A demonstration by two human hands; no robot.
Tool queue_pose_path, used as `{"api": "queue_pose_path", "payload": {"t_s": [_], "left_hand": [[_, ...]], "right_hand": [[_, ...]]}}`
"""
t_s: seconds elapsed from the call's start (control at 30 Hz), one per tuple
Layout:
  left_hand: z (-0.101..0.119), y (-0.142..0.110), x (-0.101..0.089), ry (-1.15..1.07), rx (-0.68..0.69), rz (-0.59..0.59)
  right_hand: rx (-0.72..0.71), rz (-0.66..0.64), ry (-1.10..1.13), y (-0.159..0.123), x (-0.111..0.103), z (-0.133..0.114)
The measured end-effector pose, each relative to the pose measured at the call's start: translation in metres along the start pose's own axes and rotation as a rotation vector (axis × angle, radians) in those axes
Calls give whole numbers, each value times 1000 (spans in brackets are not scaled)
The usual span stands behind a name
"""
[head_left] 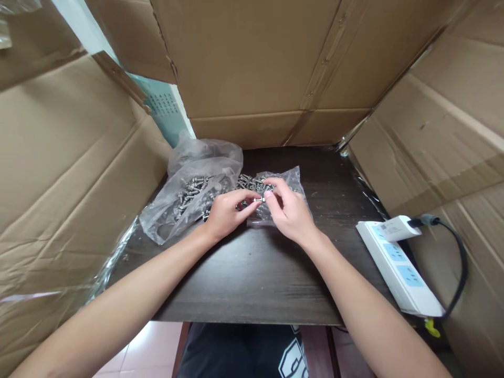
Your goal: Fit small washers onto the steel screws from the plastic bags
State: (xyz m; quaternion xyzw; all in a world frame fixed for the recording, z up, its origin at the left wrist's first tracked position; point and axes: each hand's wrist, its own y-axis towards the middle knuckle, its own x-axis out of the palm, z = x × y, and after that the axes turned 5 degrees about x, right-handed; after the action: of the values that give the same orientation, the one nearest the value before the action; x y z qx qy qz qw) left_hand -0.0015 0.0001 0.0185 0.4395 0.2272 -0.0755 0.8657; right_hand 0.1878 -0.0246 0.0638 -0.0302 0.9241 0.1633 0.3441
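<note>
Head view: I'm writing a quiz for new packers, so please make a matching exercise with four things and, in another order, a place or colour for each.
Things
1. single bolt
2. power strip
3. large plastic bag
4. tabletop

Places and colours
A. to the left, with loose bolts in it
B. dark brown, beneath the forearms
C. at the fingertips of the left hand and right hand
D. white with light blue sockets, at the right

Pairs: 1-C, 2-D, 3-A, 4-B
</note>
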Motion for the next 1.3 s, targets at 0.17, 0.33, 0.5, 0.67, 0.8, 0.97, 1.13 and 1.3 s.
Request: {"api": "queue_pose_path", "payload": {"t_s": [0.17,0.33,0.5,0.67,0.8,0.97,1.13,1.3], "left_hand": [[1,0,0,9,4,-20],[1,-1,-1,7,12,-39],[0,-1,-1,48,53,-65],[1,0,-2,58,75,-55],[1,0,-2,59,76,-66],[1,1,-3,70,78,-52],[2,1,-2,67,81,-59],[1,1,-2,45,67,-36]], "right_hand": [[-26,-5,82,0,1,-1],[-1,-15,112,1,0,-3],[5,-87,117,1,1,-2],[-38,-39,100,1,1,-2],[-27,-81,91,1,1,-2],[8,-87,116,1,3,0],[69,-89,61,0,2,-1],[65,-127,158,1,1,0]]}}
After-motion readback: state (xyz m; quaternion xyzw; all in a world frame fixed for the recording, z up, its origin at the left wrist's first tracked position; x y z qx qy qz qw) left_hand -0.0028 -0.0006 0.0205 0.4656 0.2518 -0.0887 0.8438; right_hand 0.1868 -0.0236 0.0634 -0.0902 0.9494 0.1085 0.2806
